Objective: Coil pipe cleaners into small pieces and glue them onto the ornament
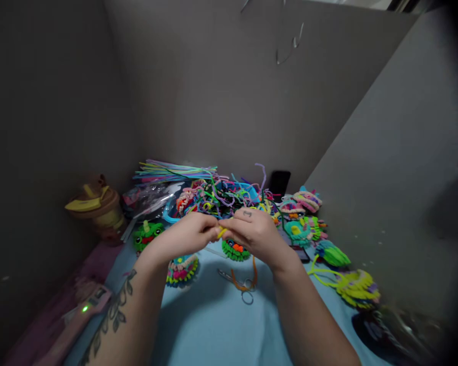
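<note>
Left hand [200,231] and right hand [255,231] meet mid-frame, fingertips pinching a small yellow fuzzy strip [222,233] between them; fingers hide most of it. Step in hand: looks like bending or twisting the strip, can't tell which. Next move likely calls for a firm pinch one side, a small turn the other. Green fuzzy piece [235,252] sits just below the hands in frame; scissors [225,275] and orange strip [255,272] lie lower centre.
</note>
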### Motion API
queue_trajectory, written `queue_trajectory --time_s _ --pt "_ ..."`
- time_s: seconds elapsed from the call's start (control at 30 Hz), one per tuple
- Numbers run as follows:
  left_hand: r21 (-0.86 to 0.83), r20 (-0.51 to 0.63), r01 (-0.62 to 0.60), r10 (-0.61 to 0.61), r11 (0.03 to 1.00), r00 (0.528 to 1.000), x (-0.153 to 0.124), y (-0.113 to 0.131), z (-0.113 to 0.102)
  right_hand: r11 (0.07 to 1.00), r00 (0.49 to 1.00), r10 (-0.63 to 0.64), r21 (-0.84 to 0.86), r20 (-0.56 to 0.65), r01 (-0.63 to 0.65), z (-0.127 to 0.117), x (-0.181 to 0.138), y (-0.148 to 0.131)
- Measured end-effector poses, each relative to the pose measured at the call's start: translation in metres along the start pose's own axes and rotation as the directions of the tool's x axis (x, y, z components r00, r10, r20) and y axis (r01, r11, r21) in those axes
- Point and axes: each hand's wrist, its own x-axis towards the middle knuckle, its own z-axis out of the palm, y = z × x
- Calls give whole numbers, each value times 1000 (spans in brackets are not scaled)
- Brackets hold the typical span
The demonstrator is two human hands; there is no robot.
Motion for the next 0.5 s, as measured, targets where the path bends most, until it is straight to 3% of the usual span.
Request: queue_trajectory --time_s 0.13,0.23,0.5 --pt "39 -186 -4 11 999 982 3 4 1 996 997 80 -43 -24 -81 0 0 -2" --pt "-47 -242 23 -34 999 970 7 5 5 987 993 107 -113 -57 -113 1 1 -2" --pt "-460 -92 76 -133 885 987 7 4 4 966 990 114 -226 -78 -129 0 2 -2"
